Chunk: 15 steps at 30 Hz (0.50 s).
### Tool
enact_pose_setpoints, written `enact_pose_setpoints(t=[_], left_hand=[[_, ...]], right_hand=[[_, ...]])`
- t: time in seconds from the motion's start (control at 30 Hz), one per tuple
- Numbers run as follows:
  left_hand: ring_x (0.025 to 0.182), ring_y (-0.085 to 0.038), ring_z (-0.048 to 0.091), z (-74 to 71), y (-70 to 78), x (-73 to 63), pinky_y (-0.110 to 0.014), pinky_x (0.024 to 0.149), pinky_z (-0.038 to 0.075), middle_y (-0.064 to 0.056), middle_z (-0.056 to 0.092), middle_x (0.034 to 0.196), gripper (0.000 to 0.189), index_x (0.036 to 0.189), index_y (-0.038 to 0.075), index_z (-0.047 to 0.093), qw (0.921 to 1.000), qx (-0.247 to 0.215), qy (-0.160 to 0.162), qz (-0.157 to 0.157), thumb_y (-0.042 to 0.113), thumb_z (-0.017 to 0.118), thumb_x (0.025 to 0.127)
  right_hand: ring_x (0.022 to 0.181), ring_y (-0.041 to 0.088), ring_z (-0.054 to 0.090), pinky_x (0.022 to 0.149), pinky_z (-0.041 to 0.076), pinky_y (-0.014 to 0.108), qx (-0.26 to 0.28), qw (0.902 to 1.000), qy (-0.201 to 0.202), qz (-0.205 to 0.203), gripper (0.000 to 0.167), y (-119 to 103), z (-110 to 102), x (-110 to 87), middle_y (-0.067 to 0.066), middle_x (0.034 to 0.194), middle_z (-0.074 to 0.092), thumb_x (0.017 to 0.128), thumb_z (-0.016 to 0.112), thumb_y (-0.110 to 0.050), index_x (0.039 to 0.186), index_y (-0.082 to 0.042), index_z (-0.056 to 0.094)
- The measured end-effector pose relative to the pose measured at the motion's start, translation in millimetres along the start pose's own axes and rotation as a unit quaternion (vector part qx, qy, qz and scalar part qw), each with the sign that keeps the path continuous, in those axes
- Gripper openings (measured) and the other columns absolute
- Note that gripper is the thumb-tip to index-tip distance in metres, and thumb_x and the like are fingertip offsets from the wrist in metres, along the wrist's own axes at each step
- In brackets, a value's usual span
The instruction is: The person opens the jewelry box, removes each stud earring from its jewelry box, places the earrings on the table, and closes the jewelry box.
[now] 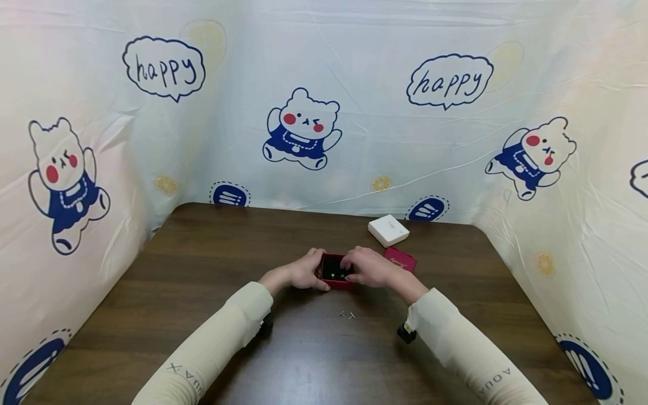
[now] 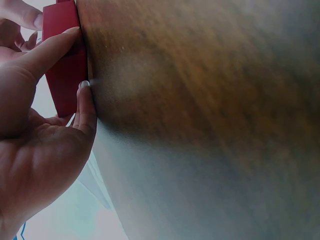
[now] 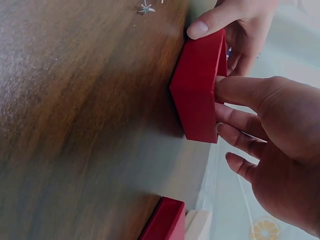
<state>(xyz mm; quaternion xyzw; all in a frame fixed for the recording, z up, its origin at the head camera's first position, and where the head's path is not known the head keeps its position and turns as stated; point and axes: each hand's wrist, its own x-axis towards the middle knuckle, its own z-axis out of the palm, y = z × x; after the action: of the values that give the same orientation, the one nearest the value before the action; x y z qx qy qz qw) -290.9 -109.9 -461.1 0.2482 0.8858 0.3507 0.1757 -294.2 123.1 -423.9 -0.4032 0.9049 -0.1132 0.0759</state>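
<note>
Left hand (image 1: pixel 305 271): grip clasped the red jewelry box (image 1: pixel 339 284).
Right hand (image 1: pixel 372 268): reached inside; couldn't tell grip opening or hold.

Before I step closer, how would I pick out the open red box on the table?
On the brown wood-grain table, find the white box near the far edge, right of centre. Come nearer and left, past the lettered red lid, to the open red box. Its black insert, holding small star-shaped ornaments, sets it apart from both neighbours.
</note>
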Motion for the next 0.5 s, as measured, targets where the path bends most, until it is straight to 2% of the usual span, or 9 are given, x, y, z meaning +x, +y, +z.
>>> enact_pose_setpoints(t=[0.23, 0.5], left_hand=[[0.117, -0.027, 0.048, 0.7, 0.0, -0.2, -0.042, 0.104, 0.041, -0.018, 0.039, 0.135, 0.080, 0.146, 0.001, 0.036, 1.0000, 0.001, 0.001, -0.003, 0.020, 0.085, 0.085], [0.117, -0.028, 0.048, 0.6, 0.0, -0.8, -0.043, 0.104, 0.041, -0.019, 0.039, 0.134, 0.081, 0.145, 0.000, 0.037, 1.0000, 0.002, 0.003, -0.001, 0.020, 0.086, 0.084]], right_hand=[[0.104, 0.024, 0.058, 0.096, 0.049, 0.044, 0.000, 0.9998, -0.006, 0.016, 0.027, -1.0, 2.9, 4.0, 0.007, 0.109, 0.072, 0.092, 0.078, -0.016, 0.117, -0.007, 0.075], [0.100, 0.024, 0.062, 0.095, 0.050, 0.044, -0.022, 0.9997, -0.007, 0.011, 0.022, -3.2, 4.6, 8.5, 0.008, 0.104, 0.073, 0.091, 0.077, -0.012, 0.112, -0.006, 0.076]])
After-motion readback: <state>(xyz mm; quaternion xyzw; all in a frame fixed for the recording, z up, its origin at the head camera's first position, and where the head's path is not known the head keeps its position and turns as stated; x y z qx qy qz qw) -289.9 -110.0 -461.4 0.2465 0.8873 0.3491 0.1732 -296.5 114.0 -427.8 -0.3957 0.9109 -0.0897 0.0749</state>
